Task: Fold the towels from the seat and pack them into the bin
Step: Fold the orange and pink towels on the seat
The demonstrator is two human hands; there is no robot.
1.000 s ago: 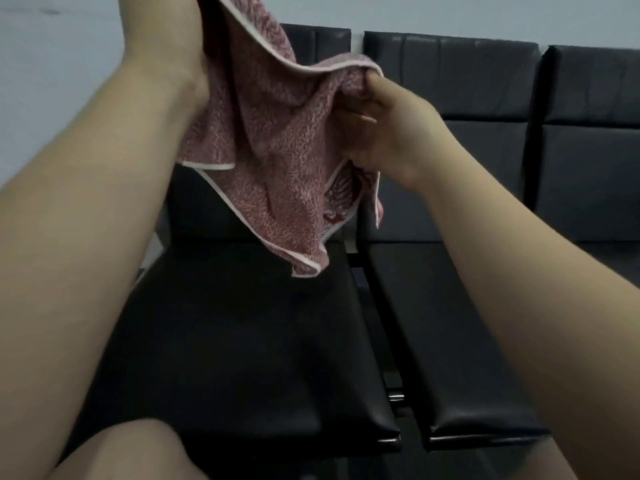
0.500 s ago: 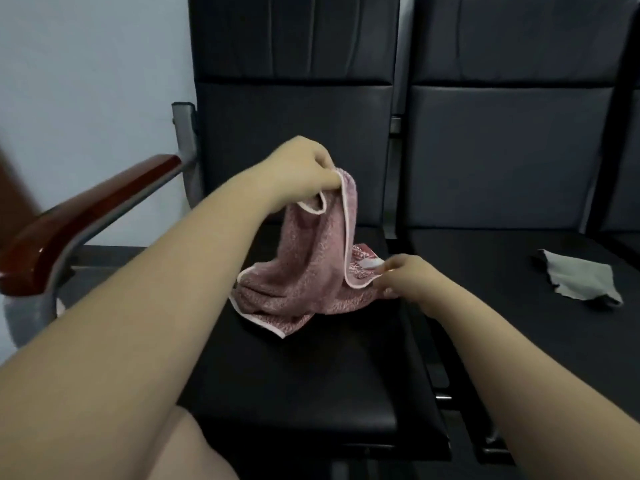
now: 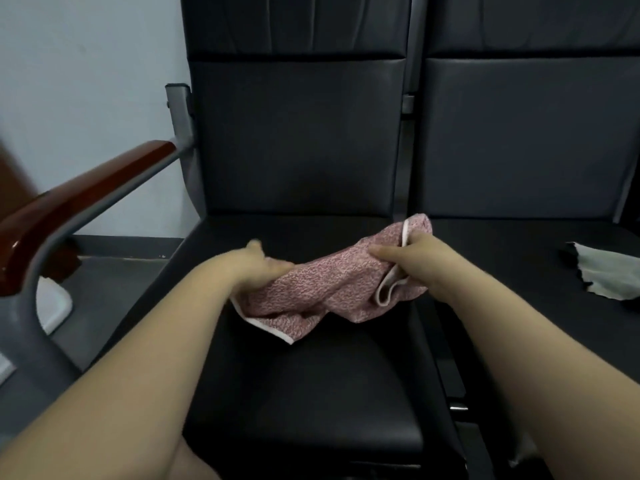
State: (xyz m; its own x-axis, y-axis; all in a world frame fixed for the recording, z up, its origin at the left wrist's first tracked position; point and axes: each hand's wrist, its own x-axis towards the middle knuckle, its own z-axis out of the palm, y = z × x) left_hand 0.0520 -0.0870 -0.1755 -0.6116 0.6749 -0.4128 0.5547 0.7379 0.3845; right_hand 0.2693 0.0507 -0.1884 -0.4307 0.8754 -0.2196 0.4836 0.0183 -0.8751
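The left hand (image 3: 258,268) and right hand (image 3: 405,261) each clutched an end of the pink towel (image 3: 332,289), crumpled and unfolded on the seat (image 3: 311,375), while a grey towel (image 3: 602,275) waited alongside, with no bin in sight.

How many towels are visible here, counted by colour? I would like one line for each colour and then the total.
pink towel: 1, gripped by the left hand and the right hand
pale grey towel: 1, lying loose on the right seat
Total: 2 towels
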